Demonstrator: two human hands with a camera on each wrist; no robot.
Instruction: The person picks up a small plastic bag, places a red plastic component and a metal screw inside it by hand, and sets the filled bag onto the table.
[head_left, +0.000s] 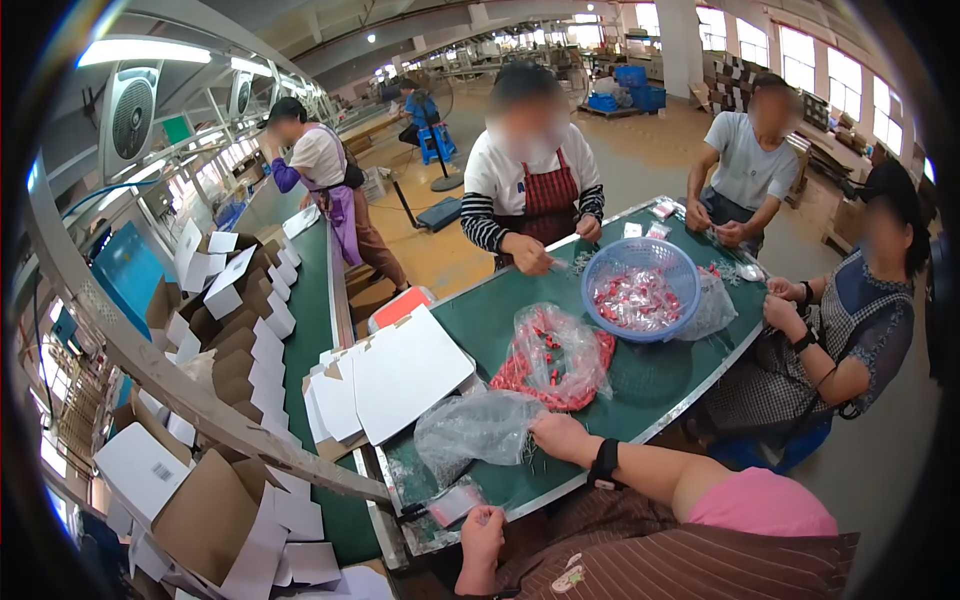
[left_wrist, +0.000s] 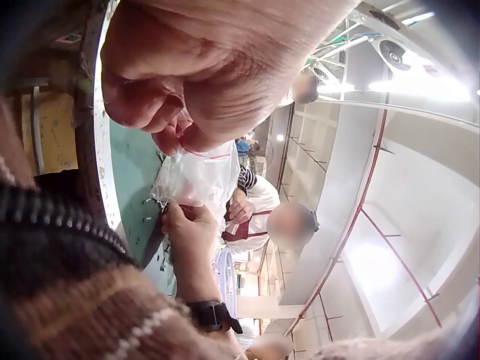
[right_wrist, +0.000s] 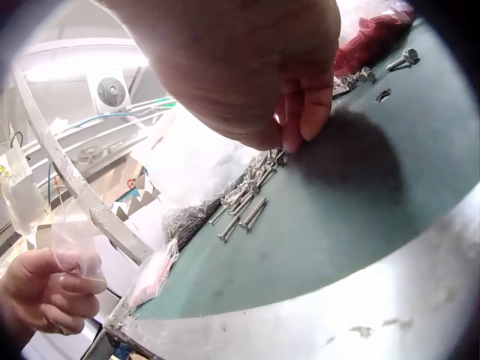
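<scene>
My left hand (head_left: pixel 482 545) is raised at the near table edge, pinching the top of a small clear plastic bag (right_wrist: pixel 75 244) between thumb and fingers. A red line runs along the bag's mouth. Over the green table (right_wrist: pixel 330 247), my right hand (head_left: pixel 560 438) reaches down with fingertips bunched at a pile of silver screws (right_wrist: pixel 247 195). I cannot tell whether a screw is between those fingertips. Behind the screws lies a large clear plastic bag (head_left: pixel 470 430) with more screws at its mouth. A small packet with a pink-red insert (head_left: pixel 455 503) rests by the table corner.
Beyond my right hand lie a clear bag of red parts (head_left: pixel 548 355) and a blue basket (head_left: pixel 650 333) of red packets. White flat cartons (head_left: pixel 410 370) lie at left. Open boxes (head_left: pixel 240 500) line the adjoining bench. Several people work around the table.
</scene>
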